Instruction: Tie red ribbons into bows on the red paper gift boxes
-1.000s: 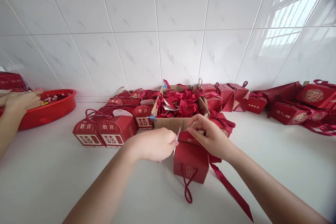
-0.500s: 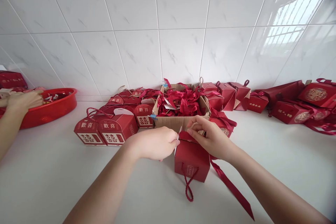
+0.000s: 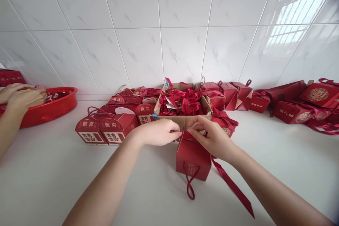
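A small red gift box (image 3: 192, 159) stands on the white counter in front of me, with a red cord handle hanging down its front and a long red ribbon (image 3: 231, 185) trailing to the right. My left hand (image 3: 158, 132) pinches the box's top flap at its left edge, fingers closed. My right hand (image 3: 212, 137) grips the top of the same box from the right, fingers curled on the flap. Just behind the box stands a cardboard carton (image 3: 182, 111) full of red ribbons.
Finished red boxes with white characters (image 3: 106, 129) stand at the left, more red boxes (image 3: 233, 95) and flat ones (image 3: 299, 107) along the tiled wall at the right. Another person's hands (image 3: 22, 95) reach into a red tray (image 3: 53, 107) at far left.
My left hand has moved right and up to the box's top, meeting my right hand. The box has shifted slightly away from me. The other person's hands moved a little over the tray.
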Motion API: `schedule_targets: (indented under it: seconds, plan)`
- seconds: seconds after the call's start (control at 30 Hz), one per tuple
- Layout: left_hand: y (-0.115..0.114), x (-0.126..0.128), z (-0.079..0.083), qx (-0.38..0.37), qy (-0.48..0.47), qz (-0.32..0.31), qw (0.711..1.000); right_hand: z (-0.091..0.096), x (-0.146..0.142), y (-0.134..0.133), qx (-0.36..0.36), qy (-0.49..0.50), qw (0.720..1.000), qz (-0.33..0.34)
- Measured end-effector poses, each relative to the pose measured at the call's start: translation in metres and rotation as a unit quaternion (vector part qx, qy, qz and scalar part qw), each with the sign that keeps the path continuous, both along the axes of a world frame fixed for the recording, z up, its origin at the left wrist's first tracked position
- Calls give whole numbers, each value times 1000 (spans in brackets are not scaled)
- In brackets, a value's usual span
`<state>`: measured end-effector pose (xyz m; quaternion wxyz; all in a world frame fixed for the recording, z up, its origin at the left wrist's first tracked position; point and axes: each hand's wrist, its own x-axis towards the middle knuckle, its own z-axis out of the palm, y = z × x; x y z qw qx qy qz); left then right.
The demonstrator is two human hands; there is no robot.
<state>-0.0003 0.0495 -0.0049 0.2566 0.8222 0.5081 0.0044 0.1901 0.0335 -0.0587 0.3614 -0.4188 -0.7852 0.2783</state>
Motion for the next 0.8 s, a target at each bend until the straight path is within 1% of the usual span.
schedule_targets:
  seconds: [0.07,0.13,0.2,0.23,0.27,0.33,0.37,0.43,0.47,0.53,0.6,0.63,0.7,0.73,0.8]
  plan:
    - [1,-1,2,10,-24,-7,1000,5,3,-1,11,-19,1000,-15]
    - [1,-7,8,34,-66,10,997,13,12,-3,29,-36,998,-42]
    - [0,-16,17,82,-161,47,982,23,28,-6,60,-63,992,-88]
    - [-1,-21,21,111,-233,72,963,27,38,-8,75,-86,987,-116]
    - [-2,-27,25,138,-313,98,934,30,48,-11,89,-118,980,-131]
    - [-5,-35,33,159,-458,135,864,32,65,-15,91,-194,969,-126]
    - [-7,-39,37,153,-514,141,832,32,71,-17,77,-234,963,-110]
    - [-10,-42,42,113,-593,131,787,27,74,-18,30,-303,950,-67]
    - [-12,-42,44,92,-622,122,768,24,72,-17,9,-329,943,-46]
    - [-14,-42,46,54,-658,108,743,19,65,-14,-12,-356,934,-18]
    - [-15,-42,46,34,-678,99,727,16,57,-11,-8,-356,934,-14]
    - [-15,-43,46,29,-682,96,725,16,56,-9,-6,-351,936,-21]
    - [-15,-44,47,46,-688,89,719,17,58,-8,-6,-340,939,-45]
    - [-16,-45,47,60,-687,88,718,18,61,-8,-3,-329,943,-59]
    - [-17,-47,49,80,-676,95,726,22,70,-9,24,-274,957,-90]
